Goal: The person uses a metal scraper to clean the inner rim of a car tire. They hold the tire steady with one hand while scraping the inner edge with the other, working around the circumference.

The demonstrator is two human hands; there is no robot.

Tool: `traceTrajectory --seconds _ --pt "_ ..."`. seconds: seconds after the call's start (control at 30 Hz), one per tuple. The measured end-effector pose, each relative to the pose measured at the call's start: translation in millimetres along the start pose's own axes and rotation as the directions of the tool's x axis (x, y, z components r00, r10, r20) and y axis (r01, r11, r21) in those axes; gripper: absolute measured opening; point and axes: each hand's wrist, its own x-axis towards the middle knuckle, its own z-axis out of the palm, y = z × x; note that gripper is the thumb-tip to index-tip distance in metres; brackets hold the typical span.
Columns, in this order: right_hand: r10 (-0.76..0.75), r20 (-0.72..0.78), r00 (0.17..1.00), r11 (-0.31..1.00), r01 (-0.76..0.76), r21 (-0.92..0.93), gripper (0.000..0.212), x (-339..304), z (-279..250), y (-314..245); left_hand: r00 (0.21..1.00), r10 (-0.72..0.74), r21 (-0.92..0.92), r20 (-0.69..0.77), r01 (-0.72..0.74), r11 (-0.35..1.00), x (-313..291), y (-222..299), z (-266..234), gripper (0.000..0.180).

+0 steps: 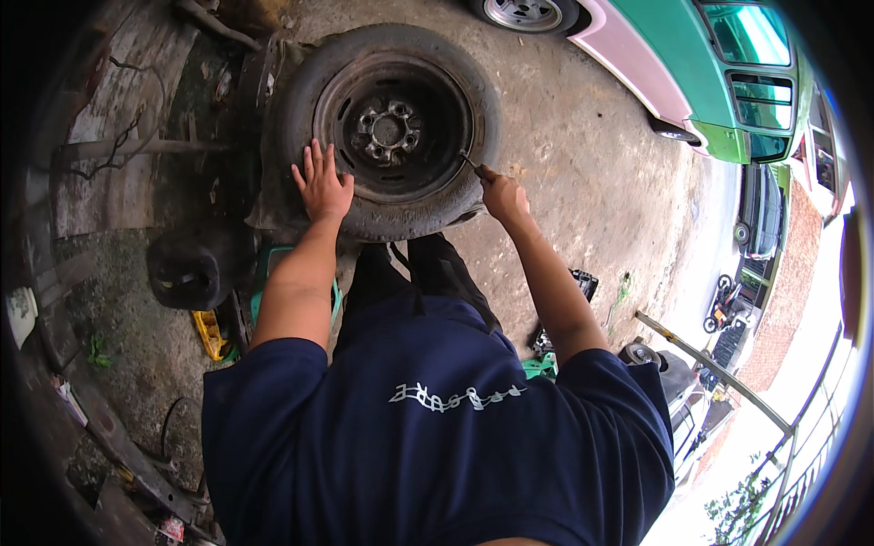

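A worn tyre (296, 109) on a dark steel rim (391, 185) lies face up in front of me, on a dark support that is mostly hidden beneath it. My left hand (326, 189) rests flat on the tyre's near left sidewall, fingers spread and tips reaching the rim edge. At the near right side, my right hand (503, 195) is closed around the handle of a slim screwdriver-like tool (472, 165). Its thin metal end points at the inner right edge of the rim; whether it touches there I cannot tell.
Left of the wheel sit a dark rounded object (189, 266) and a yellow part (210, 333). A green and pink vehicle (655, 59) stands at the far right, with a dark van (760, 214) and a motorcycle (720, 303) beyond. A long pole (715, 369) crosses the right side.
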Motion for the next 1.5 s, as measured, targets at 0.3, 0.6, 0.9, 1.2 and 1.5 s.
traceTrajectory --seconds 0.3,0.6,0.9,1.2,1.5 --pt "-0.090 0.184 0.979 0.990 0.109 -0.092 0.034 -38 17 -22 1.000 -0.004 -0.002 -0.001 0.004 1.000 0 1 -1 0.070" --pt "-0.092 -0.024 0.995 0.991 0.089 -0.098 0.034 41 -17 0 1.000 -0.004 0.001 -0.006 0.004 1.000 1 1 0 0.068" --pt "-0.129 0.236 0.963 0.965 0.176 -0.192 0.035 -30 2 -38 1.000 -0.011 -0.021 -0.005 0.011 1.000 0 1 -2 0.069" --pt "-0.035 0.028 0.999 0.987 0.039 -0.157 0.035 55 -27 0 1.000 -0.013 -0.025 -0.014 0.013 1.000 1 1 -1 0.070" --pt "0.007 0.120 0.993 0.996 0.003 -0.085 0.032 10 -8 2 1.000 -0.026 -0.060 0.001 0.026 0.998 0 3 -5 0.070"
